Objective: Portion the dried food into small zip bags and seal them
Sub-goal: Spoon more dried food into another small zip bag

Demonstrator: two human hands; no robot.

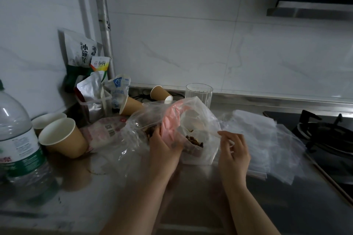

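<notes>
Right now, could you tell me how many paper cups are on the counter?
4: two upright beside the water bottle, front and behind; two tipped over near the glass. More may be hidden behind bags.

The left hand (166, 145) has its fingertips buried among the plastic, so its grip cannot be judged. The water bottle (17, 139) is cut by the left edge, the stove burner (328, 129) by the right. Print on the pouches (82, 51) is too small to read

Both hands (200, 149) at zip bag (198, 150)
</notes>
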